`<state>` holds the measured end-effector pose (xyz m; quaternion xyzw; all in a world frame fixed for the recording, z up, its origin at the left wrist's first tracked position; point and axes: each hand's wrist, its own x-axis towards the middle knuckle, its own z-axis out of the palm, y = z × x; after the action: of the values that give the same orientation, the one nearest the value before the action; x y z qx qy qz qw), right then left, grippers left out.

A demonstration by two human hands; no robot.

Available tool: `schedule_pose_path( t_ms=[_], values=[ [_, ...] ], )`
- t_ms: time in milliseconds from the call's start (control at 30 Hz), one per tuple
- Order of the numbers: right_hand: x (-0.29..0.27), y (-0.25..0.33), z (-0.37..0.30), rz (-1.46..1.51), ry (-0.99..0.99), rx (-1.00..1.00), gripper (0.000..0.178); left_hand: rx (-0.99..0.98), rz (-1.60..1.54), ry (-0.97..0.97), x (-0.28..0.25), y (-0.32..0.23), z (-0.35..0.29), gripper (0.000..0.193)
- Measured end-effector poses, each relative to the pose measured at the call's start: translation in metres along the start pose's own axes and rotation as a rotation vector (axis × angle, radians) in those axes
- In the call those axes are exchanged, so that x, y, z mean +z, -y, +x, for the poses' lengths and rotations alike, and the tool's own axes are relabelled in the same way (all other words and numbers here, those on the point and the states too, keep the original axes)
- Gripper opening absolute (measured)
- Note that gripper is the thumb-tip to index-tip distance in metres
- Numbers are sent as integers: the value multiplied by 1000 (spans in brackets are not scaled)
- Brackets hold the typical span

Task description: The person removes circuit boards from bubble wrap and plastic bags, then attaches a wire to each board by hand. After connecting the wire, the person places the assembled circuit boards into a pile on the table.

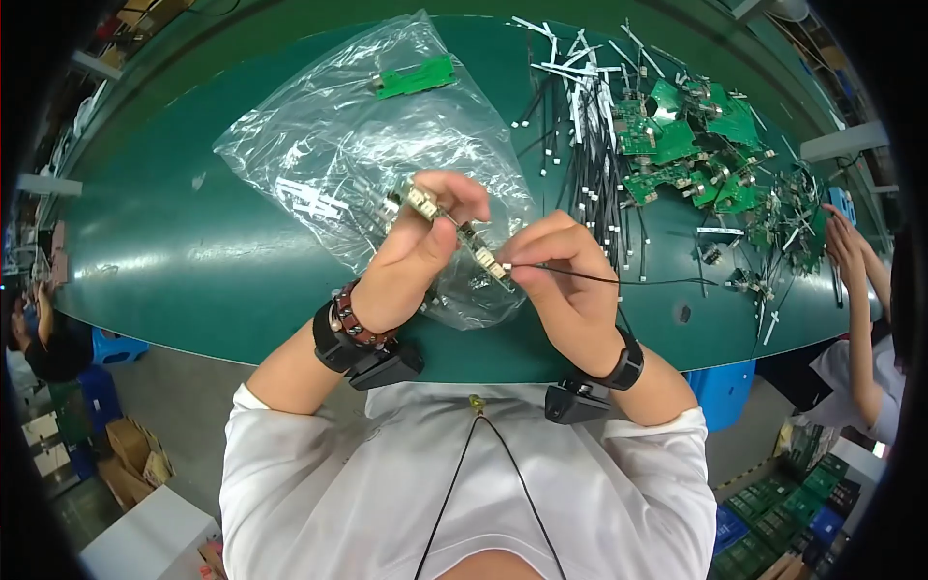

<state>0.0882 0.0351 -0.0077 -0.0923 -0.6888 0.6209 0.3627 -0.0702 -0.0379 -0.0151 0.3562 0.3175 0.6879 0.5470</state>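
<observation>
My left hand [411, 237] is closed round one end of a circuit board [469, 238], held tilted above the table with a row of pale connectors showing along its edge. With thumb and forefinger my right hand [570, 275] pinches the white plug of a thin black cable [619, 281] right at the board's lower right end. Whether the plug sits inside a connector I cannot tell. The cable trails off to the right over the table. Beneath my hands lies a clear plastic bag [358, 126], with a single green circuit board [416, 77] on its far part.
Many black cables with white tags [585, 126] lie spread right of the bag. Beyond them is a heap of green circuit boards [696, 145]. At the far right, another person's hands [849, 246] are by more boards on the green table [155, 232].
</observation>
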Motion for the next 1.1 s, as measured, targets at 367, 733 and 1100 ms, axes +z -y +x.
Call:
schedule_pose_path(
  t_ms=[367,733,1100],
  values=[
    [-8,-8,11,-503,-10,-302,22,-160,-90,-77,19,-9,0,39],
    [-11,-7,17,-363,-93,-284,23,-136,-101,-118,18,-3,-2,40],
    [-18,5,13,-273,73,-184,19,167,327,-77,16,-3,-2,38]
  ],
)
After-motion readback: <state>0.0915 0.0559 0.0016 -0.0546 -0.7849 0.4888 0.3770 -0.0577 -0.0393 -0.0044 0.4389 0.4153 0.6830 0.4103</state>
